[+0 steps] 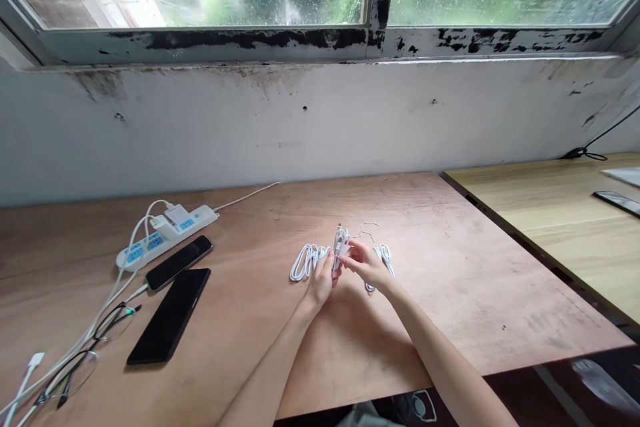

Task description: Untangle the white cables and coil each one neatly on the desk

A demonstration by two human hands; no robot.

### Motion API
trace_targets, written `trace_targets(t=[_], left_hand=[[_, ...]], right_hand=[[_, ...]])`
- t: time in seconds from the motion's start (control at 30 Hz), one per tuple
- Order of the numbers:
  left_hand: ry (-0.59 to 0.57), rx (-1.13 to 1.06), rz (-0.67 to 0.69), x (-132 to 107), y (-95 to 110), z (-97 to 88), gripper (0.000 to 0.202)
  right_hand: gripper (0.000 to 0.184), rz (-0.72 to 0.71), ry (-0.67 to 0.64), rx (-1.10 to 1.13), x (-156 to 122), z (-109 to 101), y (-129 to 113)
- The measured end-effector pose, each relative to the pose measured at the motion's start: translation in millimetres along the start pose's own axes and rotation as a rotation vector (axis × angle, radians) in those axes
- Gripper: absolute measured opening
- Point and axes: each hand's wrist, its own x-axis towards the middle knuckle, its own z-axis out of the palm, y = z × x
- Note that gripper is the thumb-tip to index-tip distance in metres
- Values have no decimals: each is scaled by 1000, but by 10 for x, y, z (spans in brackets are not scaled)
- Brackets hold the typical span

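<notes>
Inspection finds the left hand (320, 280) and right hand (367, 263) both closed, fingers pinching a white connector (340, 243) at the middle of a coiled white cable (306, 262). The connector is held over the tabletop (450, 293), with loops of the cable lying on the surface to either side of the hands. A thin loose wire (367, 233) lies just beyond the cable.

The cable sits near the middle of the tabletop, well apart from its front and right edges. The far edge runs along a stained white wall (300, 127) beyond the cable. Left of the cable, and well apart from it, are two black phones (169, 315), a white power strip (167, 237) with plugs inserted, and eyeglasses (85, 353) lying among white cords (100, 307). The nearer phone is the closest of these to the cable. Right of the cable, past the tabletop's right edge, stands a paler table (550, 227) carrying a dark slab (617, 203), its nature too small to tell
</notes>
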Motion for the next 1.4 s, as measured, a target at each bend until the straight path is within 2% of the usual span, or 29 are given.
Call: trace_targets(t=[0.1, 0.37, 0.53, 0.63, 0.73, 0.93, 1.03, 1.17, 1.4], left_hand=[[13, -16, 7, 2, 8, 6, 48], [-33, 32, 13, 9, 25, -18, 51], [-28, 71, -14, 28, -1, -12, 50], [24, 104, 14, 35, -20, 0, 48], [91, 161, 69, 37, -42, 11, 46], [128, 161, 107, 27, -50, 36, 42], [106, 112, 122, 28, -30, 46, 42], [58, -9, 98, 33, -3, 47, 45], [9, -95, 113, 1, 45, 53, 46]], right_hand=[[30, -45, -122, -141, -5, -19, -30], [18, -295, -62, -568, -38, -46, -121], [13, -237, -75, -641, -28, -68, -90], [14, -202, -43, -658, -14, -57, -74], [16, -203, -17, -625, 2, -46, -77], [16, -148, 38, -518, 1, -39, -122], [17, -105, -8, -297, -13, -46, -147], [33, -29, -69, 60, -11, -68, -134], [34, 58, 30, 100, 25, -96, -72]])
